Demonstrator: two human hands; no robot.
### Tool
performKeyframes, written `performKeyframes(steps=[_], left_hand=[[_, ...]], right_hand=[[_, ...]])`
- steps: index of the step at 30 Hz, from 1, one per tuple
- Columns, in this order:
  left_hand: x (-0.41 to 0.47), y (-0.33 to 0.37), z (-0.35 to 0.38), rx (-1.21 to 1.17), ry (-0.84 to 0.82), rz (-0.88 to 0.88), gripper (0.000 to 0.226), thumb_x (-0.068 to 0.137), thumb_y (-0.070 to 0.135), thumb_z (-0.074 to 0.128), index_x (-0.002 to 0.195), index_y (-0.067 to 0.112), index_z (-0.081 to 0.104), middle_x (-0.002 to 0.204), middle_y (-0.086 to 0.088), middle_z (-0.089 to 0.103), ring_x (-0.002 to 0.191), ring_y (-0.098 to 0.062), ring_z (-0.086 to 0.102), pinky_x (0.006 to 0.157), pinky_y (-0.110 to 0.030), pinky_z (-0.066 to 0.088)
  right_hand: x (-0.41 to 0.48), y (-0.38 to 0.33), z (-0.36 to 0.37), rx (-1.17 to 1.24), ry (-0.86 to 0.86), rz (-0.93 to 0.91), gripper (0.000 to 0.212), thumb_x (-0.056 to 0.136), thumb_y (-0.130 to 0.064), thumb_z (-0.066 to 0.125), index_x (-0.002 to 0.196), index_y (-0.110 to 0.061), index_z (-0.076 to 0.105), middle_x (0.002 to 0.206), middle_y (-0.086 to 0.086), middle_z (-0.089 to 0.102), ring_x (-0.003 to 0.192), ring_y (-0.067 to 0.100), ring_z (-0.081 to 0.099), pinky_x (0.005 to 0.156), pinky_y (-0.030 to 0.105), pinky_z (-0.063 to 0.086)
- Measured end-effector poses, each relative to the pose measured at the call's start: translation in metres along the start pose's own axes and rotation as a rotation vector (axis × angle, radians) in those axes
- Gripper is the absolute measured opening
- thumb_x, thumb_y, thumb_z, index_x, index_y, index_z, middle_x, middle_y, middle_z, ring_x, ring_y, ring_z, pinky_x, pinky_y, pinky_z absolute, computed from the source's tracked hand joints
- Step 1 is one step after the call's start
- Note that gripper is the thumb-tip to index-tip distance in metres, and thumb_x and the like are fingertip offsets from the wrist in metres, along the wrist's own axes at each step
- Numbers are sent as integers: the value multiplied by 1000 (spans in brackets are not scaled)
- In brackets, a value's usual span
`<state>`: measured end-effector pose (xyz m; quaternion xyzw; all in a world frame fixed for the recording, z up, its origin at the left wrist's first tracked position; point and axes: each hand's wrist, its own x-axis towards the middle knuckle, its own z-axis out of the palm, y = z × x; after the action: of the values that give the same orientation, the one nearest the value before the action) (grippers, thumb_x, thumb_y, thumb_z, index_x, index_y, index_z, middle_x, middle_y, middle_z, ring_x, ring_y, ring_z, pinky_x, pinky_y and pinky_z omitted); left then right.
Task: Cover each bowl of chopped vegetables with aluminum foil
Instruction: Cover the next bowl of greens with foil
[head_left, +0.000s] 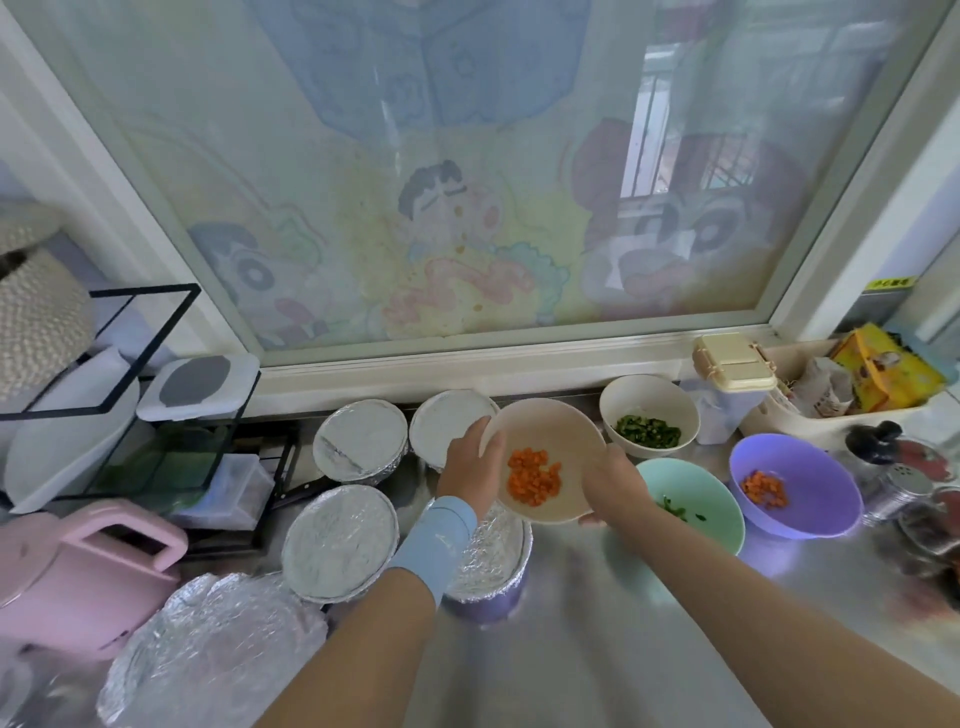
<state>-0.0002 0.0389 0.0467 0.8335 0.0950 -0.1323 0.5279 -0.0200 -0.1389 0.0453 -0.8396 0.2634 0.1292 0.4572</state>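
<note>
i'm holding the beige bowl (550, 431) above the steel counter (571, 649), tilted toward me; left hand (470, 457) grips its left rim, right hand (615, 483) its near rim; diced carrot (535, 478) sits loose inside; 4 covered bowls (340, 540) wear crinkled foil (3 others lie open); next, i judge, set it down near the crumpled foil sheet (208, 649) and wrap it.

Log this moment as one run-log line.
left hand: holds cream carrot bowl | right hand: holds same bowl | bowl: uncovered | left: foil-covered bowls | right: three open bowls
</note>
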Motion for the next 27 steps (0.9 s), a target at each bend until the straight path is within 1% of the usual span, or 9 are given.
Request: performKeyframes(steps=[4, 7, 10, 14, 17, 19, 22, 25, 27], left_hand=[[-42, -21, -25, 0, -45, -10, 50, 82, 69, 33, 126, 45, 45, 127, 2, 53, 106, -21, 59, 86, -50, 57], [-74, -40, -46, 76, -51, -26, 46, 83, 69, 31, 118, 44, 47, 117, 5, 59, 101, -22, 60, 87, -50, 56], [-102, -57, -60, 130, -82, -93, 55, 76, 75, 28, 117, 44, 47, 110, 1, 61, 97, -26, 61, 86, -50, 56], [-132, -86, -70, 200, -111, -189, 54, 85, 71, 28, 119, 34, 48, 106, -3, 61, 90, -25, 64, 76, -46, 61], [-143, -115, -71, 258, -107, -284, 74, 68, 83, 29, 111, 29, 57, 96, -6, 66, 78, -26, 70, 60, -42, 61], [-146, -133, -68, 276, -139, -330, 79, 67, 83, 28, 108, 23, 59, 96, -8, 67, 81, -29, 69, 70, -46, 61], [-151, -150, -65, 303, -170, -380, 72, 83, 72, 24, 123, 21, 54, 121, -10, 62, 104, -30, 62, 89, -48, 55], [-148, -165, -66, 311, -191, -388, 68, 94, 63, 25, 132, 15, 53, 128, -15, 59, 107, -31, 60, 88, -45, 55], [-146, -169, -67, 269, -217, -409, 59, 97, 58, 29, 126, 14, 55, 122, -14, 62, 105, -31, 62, 88, -48, 55]], right_hand=[[-39, -6, 10, -31, 0, -11, 43, 93, -24, 44, 134, -12, 42, 111, 12, 58, 93, 32, 59, 74, 44, 56], [-76, -1, 21, -49, -42, -71, 46, 87, -27, 47, 132, -27, 42, 109, 5, 58, 96, 30, 59, 85, 48, 54], [-108, 12, 37, -93, -138, -74, 37, 91, -29, 46, 126, -22, 50, 106, 4, 59, 97, 27, 58, 88, 44, 52], [-138, 34, 58, -105, -232, -28, 36, 96, -32, 46, 128, -18, 50, 98, 0, 58, 86, 18, 57, 73, 32, 46], [-150, 56, 77, -102, -334, 22, 40, 98, -32, 45, 134, -16, 46, 110, 4, 59, 95, 22, 59, 78, 35, 48], [-154, 68, 92, -69, -383, 65, 41, 98, -31, 45, 135, -14, 44, 111, 5, 59, 94, 23, 61, 73, 37, 53], [-157, 77, 111, -11, -455, 147, 39, 99, -32, 45, 133, -13, 44, 105, 8, 62, 87, 25, 65, 65, 40, 58], [-150, 80, 120, 33, -517, 243, 34, 98, -35, 47, 126, -15, 46, 108, 16, 65, 91, 36, 68, 71, 56, 59], [-145, 79, 121, 24, -529, 241, 34, 98, -34, 47, 125, -13, 47, 107, 16, 66, 91, 36, 68, 72, 55, 59]])
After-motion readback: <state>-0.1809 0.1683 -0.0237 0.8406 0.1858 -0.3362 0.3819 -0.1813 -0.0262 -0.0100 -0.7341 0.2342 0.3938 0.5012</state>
